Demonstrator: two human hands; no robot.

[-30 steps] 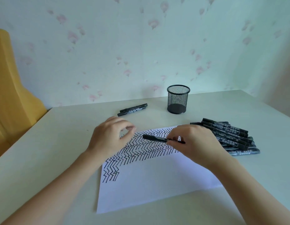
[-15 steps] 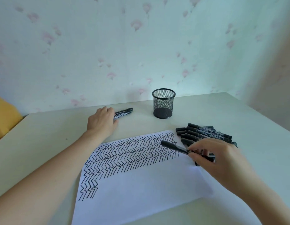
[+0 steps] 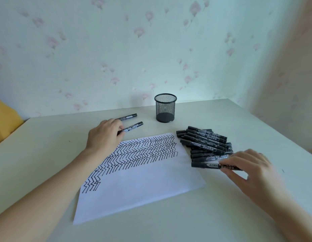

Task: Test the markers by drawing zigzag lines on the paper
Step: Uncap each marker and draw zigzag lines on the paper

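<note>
The left hand (image 3: 104, 135) has travelled from the sheet up to the two loose black plastic markers (image 3: 132, 127) lying beyond the paper's far edge; half a second ago it rested on them, and now its fingertips pinch the nearer one by its end, the second marker lying just beyond those fingers. Just right of that grip and toward the person lies the white sheet of paper (image 3: 143, 189), its far half filled with rows of black zigzag lines (image 3: 143, 151), the near half blank. Beyond the sheet stands the black wire-mesh pen cup (image 3: 165, 108), well apart from either hand. The heap of black markers (image 3: 206, 143) sits just off the sheet's right edge. The right hand (image 3: 246, 165), which held a capped marker over the zigzags a second ago, has carried it to the heap's near side and holds it there, fingers curled over its barrel. That reads as one marker done and being returned, the next probably coming from the left.
</note>
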